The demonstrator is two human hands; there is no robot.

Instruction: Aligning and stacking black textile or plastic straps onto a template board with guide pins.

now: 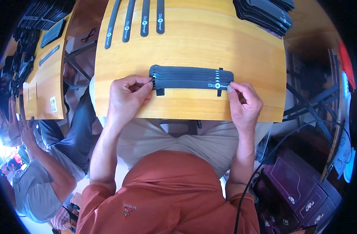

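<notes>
While the stack of dark straps [186,74] lay crosswise near the front edge of the table [186,50], there was a hand at each end of it. The left hand [127,95] had thumb and forefinger pinched on the left end; the right hand [246,103] pinched the right front corner, its other fingers curled. The layers were stepped like stairs, so an uneven pull from either side could probably have skewed them or slid one out of line; a sideways nudge might also have shifted the stack off the black tabs [160,92] jutting from under its front edge. The front strap [182,84] bore pale lettering and a round green-and-white emblem [217,85] toward its right end, with slivers of that mark on the layers behind. Four loose straps [145,17] farther back carried similar print, but the white label [53,104] on the neighbouring table [41,89] was too small to read.
</notes>
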